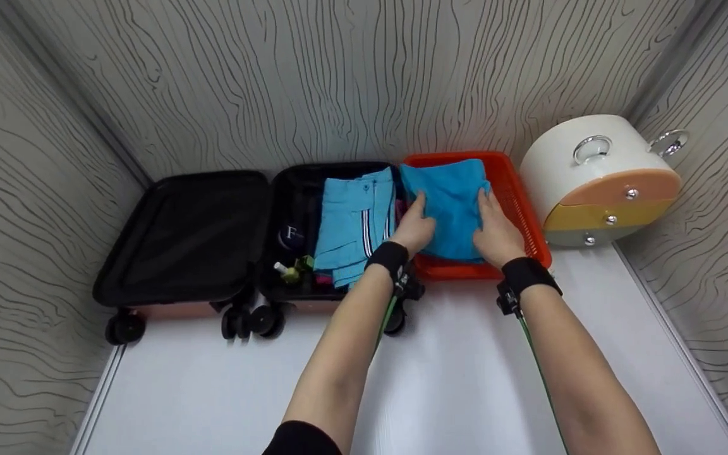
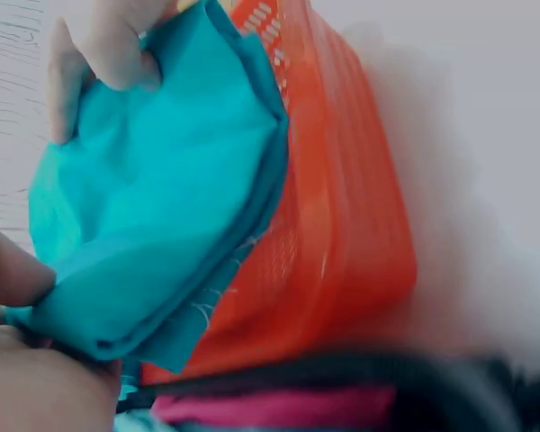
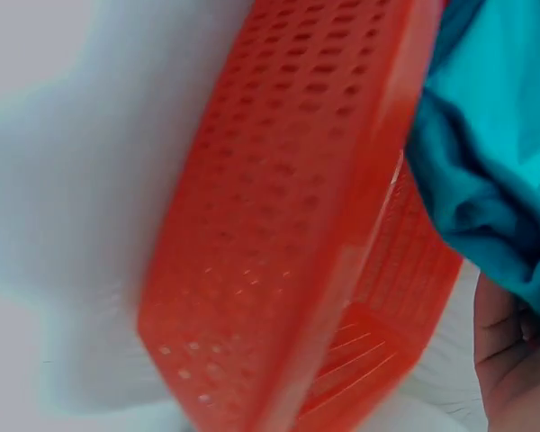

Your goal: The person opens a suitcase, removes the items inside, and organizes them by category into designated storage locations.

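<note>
A folded blue garment (image 1: 452, 205) is held between both hands, over the red plastic basket (image 1: 459, 272). My left hand (image 1: 416, 229) grips its left edge, and in the left wrist view the thumb (image 2: 16, 273) lies on top of the folded layers. On the opposite edge my right hand (image 1: 498, 232) holds the cloth; its fingers curl under a bunched corner in the right wrist view. Left of the basket, folded light blue shorts (image 1: 348, 221) with dark and white side stripes lie in the open suitcase (image 1: 279, 292).
The suitcase lid (image 1: 190, 234) lies flat at the left. Inside the suitcase are a dark round item (image 1: 291, 237) marked F and a small green bottle (image 1: 288, 273) with a white cap. A white drawer box (image 1: 566, 158) with coloured drawers stands right of the basket. Patterned walls enclose the white table (image 1: 212, 392).
</note>
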Motion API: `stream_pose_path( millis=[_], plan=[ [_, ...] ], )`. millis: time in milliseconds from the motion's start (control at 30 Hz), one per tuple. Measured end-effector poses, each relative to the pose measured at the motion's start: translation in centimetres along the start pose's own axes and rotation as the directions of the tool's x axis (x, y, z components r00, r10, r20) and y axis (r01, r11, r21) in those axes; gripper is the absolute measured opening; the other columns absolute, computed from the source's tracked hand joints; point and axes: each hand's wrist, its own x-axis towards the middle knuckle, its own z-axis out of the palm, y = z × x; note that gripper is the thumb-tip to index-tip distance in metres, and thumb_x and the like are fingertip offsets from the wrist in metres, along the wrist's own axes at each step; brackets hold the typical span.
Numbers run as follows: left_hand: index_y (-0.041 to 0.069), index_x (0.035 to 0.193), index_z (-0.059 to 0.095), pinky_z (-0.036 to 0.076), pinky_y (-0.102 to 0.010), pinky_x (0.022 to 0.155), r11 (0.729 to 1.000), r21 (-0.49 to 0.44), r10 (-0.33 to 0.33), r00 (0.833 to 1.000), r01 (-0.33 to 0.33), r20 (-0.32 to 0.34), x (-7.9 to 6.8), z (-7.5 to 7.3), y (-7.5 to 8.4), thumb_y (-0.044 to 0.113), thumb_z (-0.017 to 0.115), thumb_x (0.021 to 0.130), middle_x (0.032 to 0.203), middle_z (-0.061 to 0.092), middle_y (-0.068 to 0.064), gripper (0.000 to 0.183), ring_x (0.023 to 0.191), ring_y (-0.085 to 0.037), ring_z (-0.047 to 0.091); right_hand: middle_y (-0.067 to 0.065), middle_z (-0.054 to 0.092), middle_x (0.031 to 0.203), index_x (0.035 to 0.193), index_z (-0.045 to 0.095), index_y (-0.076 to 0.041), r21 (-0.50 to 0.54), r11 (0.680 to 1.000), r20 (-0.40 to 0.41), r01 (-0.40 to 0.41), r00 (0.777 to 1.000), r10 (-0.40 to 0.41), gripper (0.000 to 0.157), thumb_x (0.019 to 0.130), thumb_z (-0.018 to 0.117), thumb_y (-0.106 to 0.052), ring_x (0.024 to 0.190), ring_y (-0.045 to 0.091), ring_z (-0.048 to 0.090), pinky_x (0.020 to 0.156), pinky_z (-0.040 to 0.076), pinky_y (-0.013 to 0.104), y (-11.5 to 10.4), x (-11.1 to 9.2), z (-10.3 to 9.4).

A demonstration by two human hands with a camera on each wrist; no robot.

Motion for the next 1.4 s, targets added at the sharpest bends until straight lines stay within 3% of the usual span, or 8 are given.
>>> stream_pose_path(
  millis=[133,367,533,633,867,1100,1267,1400],
  plan=[
    [0.012,0.165,0.014,0.017,-0.043,0.124,0.992,-0.11,-0.068,0.998,0.067,-0.004,0.4,1.6,-0.6,0.015,0.047,0.1,0.171,0.014,-0.003,0.073,0.155,-0.023,0.012,0.015,-0.002,0.171,0.164,-0.001,-0.008,-0.023,0.999,0.022,-0.023,0.999,0.023,0.08,0.098,0.045,0.002,0.129,0.048,0.047,0.075,0.051,0.044,0.6,-0.2,1.0],
    [0.011,0.164,0.024,0.015,-0.04,0.124,0.979,-0.07,-0.19,0.982,0.19,-0.002,0.3,3.0,-2.0,0.04,0.042,0.107,0.171,0.015,-0.003,0.066,0.156,-0.02,0.009,0.019,-0.007,0.17,0.163,-0.001,-0.001,-0.094,0.992,0.082,-0.082,0.993,0.09,0.083,0.098,0.05,0.011,0.141,0.05,0.036,0.11,0.038,0.058,1.4,0.0,2.4],
    [0.011,0.162,0.029,0.018,-0.041,0.124,0.987,-0.027,-0.156,0.984,0.158,0.086,-0.2,3.0,-2.3,0.052,0.035,0.109,0.169,0.021,-0.004,0.067,0.155,-0.023,0.015,0.024,-0.013,0.167,0.162,0.0,0.002,-0.148,0.978,0.135,-0.149,0.976,0.169,0.078,0.102,0.049,0.008,0.137,0.055,0.037,0.111,0.035,0.062,2.7,0.1,2.1],
    [0.014,0.163,0.029,0.02,-0.042,0.123,0.992,-0.013,-0.12,0.984,0.123,0.133,-0.6,2.4,-2.0,0.057,0.035,0.107,0.168,0.025,-0.002,0.07,0.154,-0.022,0.019,0.03,-0.011,0.165,0.161,0.013,0.004,-0.205,0.962,0.129,-0.181,0.969,0.209,0.063,0.105,0.043,0.005,0.132,0.062,0.036,0.106,0.035,0.07,3.5,0.0,1.4],
    [0.013,0.163,0.029,0.022,-0.047,0.122,0.989,-0.102,-0.09,0.986,0.105,0.139,-0.7,-1.3,-1.8,0.055,0.038,0.107,0.166,0.03,-0.006,0.071,0.152,-0.027,0.025,0.04,0.03,0.151,0.142,0.045,0.015,-0.324,0.934,0.09,-0.148,0.978,0.187,0.039,0.106,0.042,0.003,0.126,0.061,0.04,0.106,0.035,0.07,4.4,-0.2,0.5],
    [0.016,0.163,0.027,0.021,-0.049,0.122,0.998,-0.057,-0.035,0.996,0.04,0.086,-1.4,-7.0,-2.2,0.056,0.031,0.109,0.167,0.026,-0.007,0.068,0.153,-0.028,0.022,0.039,0.033,0.151,0.146,0.043,0.014,-0.279,0.954,0.007,-0.107,0.994,0.113,0.048,0.1,0.05,0.0,0.136,0.058,0.03,0.113,0.027,0.067,2.5,0.1,0.8],
    [0.016,0.165,0.02,0.014,-0.042,0.124,0.997,0.044,-0.057,0.998,0.059,-0.034,-2.3,-11.1,-2.7,0.056,0.028,0.109,0.17,0.016,-0.006,0.069,0.156,-0.025,0.013,0.037,0.029,0.156,0.151,0.038,0.011,-0.154,0.988,-0.095,-0.012,0.996,-0.003,0.053,0.1,0.045,-0.001,0.144,0.055,0.023,0.118,0.021,0.062,-0.3,0.7,1.9],
    [0.011,0.164,0.019,0.017,-0.044,0.124,0.988,0.106,-0.097,0.984,0.113,-0.149,-3.5,-13.4,-3.7,0.051,0.029,0.11,0.17,0.017,-0.01,0.068,0.155,-0.028,0.015,0.029,0.036,0.157,0.155,0.037,0.004,0.033,0.997,-0.104,0.063,0.993,-0.059,0.051,0.106,0.044,-0.008,0.142,0.046,0.035,0.115,0.032,0.058,-3.5,0.8,3.4]
  ],
)
